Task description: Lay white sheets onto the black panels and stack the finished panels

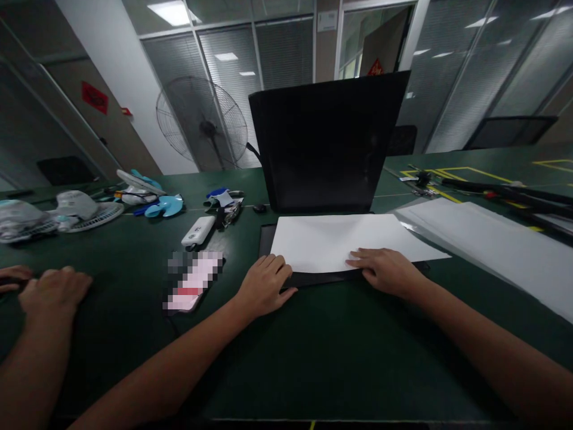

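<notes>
A white sheet of paper (326, 236) lies on a flat black base (267, 237), its right corner reaching past the base. Behind it a large black panel (329, 143) stands upright, leaning slightly back. My left hand (265, 283) rests at the front left corner of the base and paper, fingers bent and thumb apart. My right hand (382, 269) lies on the paper's front edge toward the right, with its fingers stretched out flat on the sheet. Neither hand grasps anything.
Clear sheets and white paper (483, 233) lie on the right. On the left are a pink phone (197, 280), a white power bank (198, 232), keys (233, 212) and fan parts (85, 218). Another person's hand (56, 289) rests far left. Black rods (514, 192) lie back right.
</notes>
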A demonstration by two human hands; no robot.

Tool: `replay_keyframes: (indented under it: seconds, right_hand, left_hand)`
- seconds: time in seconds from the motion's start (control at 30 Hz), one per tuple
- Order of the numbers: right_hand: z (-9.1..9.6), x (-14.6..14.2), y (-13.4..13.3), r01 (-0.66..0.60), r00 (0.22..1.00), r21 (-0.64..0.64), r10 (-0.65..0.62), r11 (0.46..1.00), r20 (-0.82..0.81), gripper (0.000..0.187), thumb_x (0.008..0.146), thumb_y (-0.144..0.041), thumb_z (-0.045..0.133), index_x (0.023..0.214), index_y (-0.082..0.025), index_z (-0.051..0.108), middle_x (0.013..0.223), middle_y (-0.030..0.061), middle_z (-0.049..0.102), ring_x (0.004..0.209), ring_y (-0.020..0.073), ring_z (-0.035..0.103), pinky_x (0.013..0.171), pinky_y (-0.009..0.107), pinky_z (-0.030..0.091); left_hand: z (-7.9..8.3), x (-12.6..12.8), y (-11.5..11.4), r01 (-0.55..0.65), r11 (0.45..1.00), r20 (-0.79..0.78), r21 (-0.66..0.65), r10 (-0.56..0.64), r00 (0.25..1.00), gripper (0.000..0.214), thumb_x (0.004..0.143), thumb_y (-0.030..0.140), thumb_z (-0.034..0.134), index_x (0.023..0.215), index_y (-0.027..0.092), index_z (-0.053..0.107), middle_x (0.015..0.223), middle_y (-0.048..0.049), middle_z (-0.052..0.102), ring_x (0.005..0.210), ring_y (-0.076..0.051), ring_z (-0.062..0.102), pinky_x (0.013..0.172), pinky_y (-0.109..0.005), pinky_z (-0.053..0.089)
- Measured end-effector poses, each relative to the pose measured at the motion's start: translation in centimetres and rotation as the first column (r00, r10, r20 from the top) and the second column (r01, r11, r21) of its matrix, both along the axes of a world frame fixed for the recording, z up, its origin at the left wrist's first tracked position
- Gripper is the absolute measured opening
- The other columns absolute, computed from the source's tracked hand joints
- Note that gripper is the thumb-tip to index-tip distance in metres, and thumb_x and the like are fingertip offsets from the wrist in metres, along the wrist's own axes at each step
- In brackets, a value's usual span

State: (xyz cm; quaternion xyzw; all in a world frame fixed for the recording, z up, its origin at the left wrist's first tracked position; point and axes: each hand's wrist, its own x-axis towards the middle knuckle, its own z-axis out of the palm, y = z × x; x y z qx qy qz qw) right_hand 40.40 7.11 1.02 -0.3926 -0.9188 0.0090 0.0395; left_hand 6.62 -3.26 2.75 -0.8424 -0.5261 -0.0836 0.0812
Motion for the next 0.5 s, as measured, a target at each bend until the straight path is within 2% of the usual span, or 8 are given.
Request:
replay_keyframes:
  seconds: [0.07,0.13,0.2,0.3,0.33,0.4,0.47,0.5]
  right_hand:
    - [-0.2,0.5,-0.1,-0.033,0.999,-0.013,0.033,0.999,-0.035,0.050,0.093,-0.025,0.049,0.140,-0.037,0.060,0.148,-0.0010,0.054,0.137,0.0273,0.051,0.112,0.057,0.042]
    - [-0.3,0.8,-0.3,-0.092,0.993,-0.049,0.088,0.995,-0.074,0.052,0.093,-0.025,0.049,0.142,-0.039,0.059,0.150,-0.0032,0.052,0.139,0.0260,0.048,0.115,0.056,0.040]
    - [-0.2,0.9,-0.4,-0.149,0.985,-0.080,0.141,0.986,-0.103,0.050,0.094,-0.027,0.049,0.142,-0.040,0.058,0.151,-0.0050,0.051,0.142,0.0249,0.045,0.117,0.054,0.038]
    - [0.2,0.9,-0.1,-0.161,0.982,-0.096,0.149,0.982,-0.115,0.046,0.099,-0.041,0.046,0.143,-0.038,0.058,0.151,-0.0038,0.051,0.140,0.0255,0.046,0.117,0.052,0.038]
    - [0.5,1.1,0.4,-0.091,0.991,-0.086,0.082,0.992,-0.105,0.047,0.099,-0.046,0.044,0.144,-0.037,0.057,0.150,-0.0032,0.052,0.139,0.0252,0.048,0.117,0.050,0.038]
    - [1.3,2.2,1.8,0.202,0.975,-0.038,-0.205,0.979,-0.081,0.053,0.099,-0.053,0.041,0.147,-0.034,0.054,0.147,0.0010,0.055,0.134,0.0271,0.052,0.113,0.048,0.042]
    - [1.9,3.9,3.7,0.527,0.848,0.008,-0.525,0.850,-0.074,0.060,0.098,-0.055,0.039,0.148,-0.025,0.054,0.141,0.0118,0.059,0.124,0.0338,0.058,0.104,0.053,0.048]
    - [2.0,5.0,4.7,0.631,0.774,0.012,-0.629,0.776,-0.070,0.063,0.097,-0.054,0.038,0.147,-0.020,0.056,0.137,0.0177,0.061,0.119,0.0375,0.061,0.098,0.056,0.050]
  left_hand:
    - [-0.2,-0.9,0.3,-0.019,1.000,0.033,-0.021,0.019,0.999,0.055,0.089,0.054,0.066,0.135,0.024,0.057,0.136,-0.0128,0.057,0.125,-0.034,0.053,0.105,-0.051,0.044]
    - [-0.7,-1.9,0.7,-0.041,0.996,0.047,-0.080,0.044,0.998,0.075,0.086,0.065,0.064,0.152,0.034,0.043,0.157,-0.0099,0.041,0.143,-0.039,0.037,0.117,-0.058,0.032]
    - [-1.3,-2.8,1.1,-0.070,0.981,0.043,-0.181,0.079,0.996,0.079,0.087,0.074,0.056,0.156,0.041,0.035,0.165,-0.0060,0.030,0.151,-0.044,0.024,0.120,-0.066,0.021]
    - [-1.8,-3.6,1.5,-0.109,0.944,0.067,-0.310,0.136,0.988,0.079,0.087,0.081,0.047,0.156,0.044,0.035,0.168,-0.0045,0.028,0.151,-0.047,0.023,0.118,-0.070,0.022]
    - [-1.9,-3.8,1.5,-0.112,0.937,0.080,-0.331,0.146,0.986,0.079,0.087,0.082,0.046,0.156,0.044,0.036,0.168,-0.0041,0.028,0.151,-0.047,0.024,0.117,-0.069,0.024]
    - [-1.8,-3.8,1.5,-0.112,0.934,0.102,-0.340,0.155,0.983,0.081,0.087,0.083,0.046,0.155,0.042,0.037,0.167,-0.0037,0.029,0.152,-0.045,0.025,0.118,-0.066,0.027]
    - [-1.7,-3.7,1.5,-0.114,0.941,0.103,-0.319,0.154,0.983,0.083,0.086,0.084,0.046,0.155,0.038,0.040,0.166,-0.0052,0.031,0.152,-0.043,0.026,0.120,-0.063,0.026]
    - [-1.6,-3.7,1.5,-0.113,0.945,0.099,-0.306,0.150,0.984,0.085,0.086,0.084,0.046,0.155,0.035,0.041,0.166,-0.0065,0.032,0.152,-0.041,0.026,0.122,-0.061,0.025]
